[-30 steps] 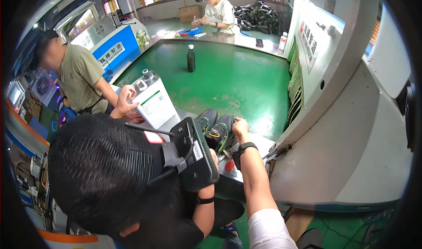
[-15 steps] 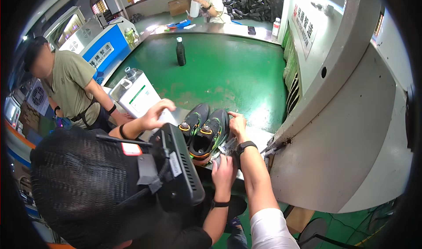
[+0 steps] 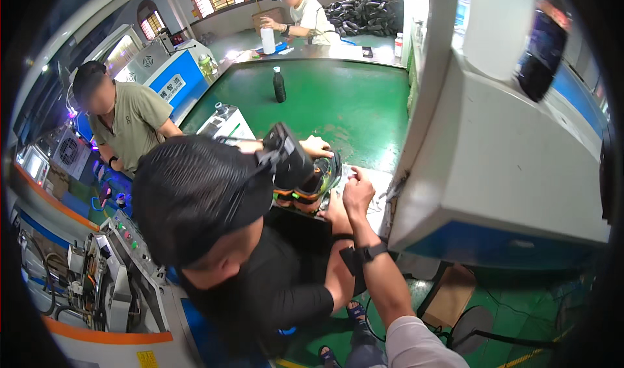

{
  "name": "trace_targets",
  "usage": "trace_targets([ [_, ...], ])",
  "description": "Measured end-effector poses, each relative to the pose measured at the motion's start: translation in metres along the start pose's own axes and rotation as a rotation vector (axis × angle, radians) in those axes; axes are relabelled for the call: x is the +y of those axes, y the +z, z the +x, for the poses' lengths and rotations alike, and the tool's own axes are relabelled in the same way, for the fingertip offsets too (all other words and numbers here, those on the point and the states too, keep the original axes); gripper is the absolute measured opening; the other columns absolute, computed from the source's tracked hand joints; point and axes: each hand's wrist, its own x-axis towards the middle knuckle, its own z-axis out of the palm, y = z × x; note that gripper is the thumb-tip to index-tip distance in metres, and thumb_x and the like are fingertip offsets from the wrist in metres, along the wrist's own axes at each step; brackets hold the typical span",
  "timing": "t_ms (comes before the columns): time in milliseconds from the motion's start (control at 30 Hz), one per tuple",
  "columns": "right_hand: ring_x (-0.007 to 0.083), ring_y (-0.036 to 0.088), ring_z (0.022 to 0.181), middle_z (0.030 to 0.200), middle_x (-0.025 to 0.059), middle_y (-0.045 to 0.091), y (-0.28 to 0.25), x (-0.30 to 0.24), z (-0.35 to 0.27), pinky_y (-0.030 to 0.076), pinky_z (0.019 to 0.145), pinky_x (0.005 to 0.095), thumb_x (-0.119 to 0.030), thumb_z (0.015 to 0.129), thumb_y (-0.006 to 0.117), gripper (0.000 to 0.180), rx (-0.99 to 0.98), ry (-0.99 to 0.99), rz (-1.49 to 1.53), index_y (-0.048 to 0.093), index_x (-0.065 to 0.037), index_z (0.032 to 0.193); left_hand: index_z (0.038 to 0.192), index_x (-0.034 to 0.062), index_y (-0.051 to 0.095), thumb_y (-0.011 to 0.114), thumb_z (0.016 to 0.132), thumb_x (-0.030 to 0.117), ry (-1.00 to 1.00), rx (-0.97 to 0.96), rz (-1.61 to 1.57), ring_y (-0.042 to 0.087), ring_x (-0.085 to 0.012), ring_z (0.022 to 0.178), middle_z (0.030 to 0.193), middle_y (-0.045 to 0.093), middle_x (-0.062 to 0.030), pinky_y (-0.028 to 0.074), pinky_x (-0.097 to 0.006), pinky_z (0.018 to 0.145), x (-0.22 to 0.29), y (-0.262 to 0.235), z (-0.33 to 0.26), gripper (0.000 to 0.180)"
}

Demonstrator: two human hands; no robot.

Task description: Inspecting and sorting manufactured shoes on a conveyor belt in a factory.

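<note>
My right hand (image 3: 359,190) is in front of me, its fingers curled closed beside the shoes. Whether a small thing is pinched in it I cannot make out. A dark band or watch circles that wrist. Just left of it is a black shoe (image 3: 327,173) with green and orange trim, and lower down another orange-edged heel shows. A co-worker in black bends over them, one hand (image 3: 316,147) at the shoe's top and the other (image 3: 337,213) close below it, near my wrist. The co-worker's cap and head-worn device hide much of the shoes. My left hand is out of view.
Behind the shoes lies a green tabletop (image 3: 325,101) with a dark bottle (image 3: 279,85). A white canister (image 3: 229,122) stands at left. A large white machine (image 3: 500,166) crowds my right. Two more people stand at left and far back, near a dark heap (image 3: 364,15).
My view has shifted. The co-worker's head has moved over the shoes and one hand has reached their top. My extended finger has curled in. At the back, a person's white bottle is lowered to the table.
</note>
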Motion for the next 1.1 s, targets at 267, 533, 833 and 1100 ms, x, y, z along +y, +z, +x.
trace_targets([
  [267,0.0126,0.059,0.061,0.070,0.0065,0.060,-0.159,-0.037,-0.280,0.048,0.059,0.0269,0.005,0.081,0.046,0.025,-0.068,-0.081,0.377,0.066,0.000,0.094,0.121,0.0014,0.054,0.054,0.093,0.030,-0.452,-0.205,-0.345,0.060,-0.0350,0.102,0.112,0.062,-0.0212,0.048,-0.045,0.088,-0.155,-0.026,-0.257,0.040],
  [533,0.0103,0.061,0.072,0.078,0.0033,0.064,-0.288,-0.003,-0.496,0.051,0.066,0.0254,0.003,0.084,0.046,0.028,-0.644,0.207,0.241,0.066,0.000,0.104,0.119,-0.0006,0.059,0.055,0.092,0.025,-0.394,-0.321,-0.178,0.064,-0.0315,0.089,0.099,0.068,-0.0181,0.052,-0.039,0.079,-0.224,-0.071,-0.348,0.038],
  [833,0.0284,0.069,0.083,0.095,0.0153,0.070,-0.451,0.029,-0.585,0.054,0.076,0.0346,-0.010,0.084,0.053,0.032,-0.757,0.106,-0.277,0.064,-0.004,0.114,0.108,-0.0005,0.065,0.061,0.085,0.032,-0.159,-0.636,0.260,0.067,-0.0255,0.091,0.099,0.070,-0.0151,0.052,-0.035,0.081,-0.227,-0.001,-0.369,0.040],
  [1100,0.0248,0.063,0.099,0.106,0.0145,0.068,-0.688,0.130,-0.704,0.048,0.086,0.0328,-0.018,0.093,0.055,0.030,-0.223,0.195,-0.164,0.061,0.000,0.116,0.101,0.0065,0.065,0.054,0.085,0.033,0.398,-0.981,0.693,0.063,-0.0345,0.093,0.099,0.066,-0.0188,0.052,-0.040,0.084,-0.188,0.141,-0.411,0.033],
])
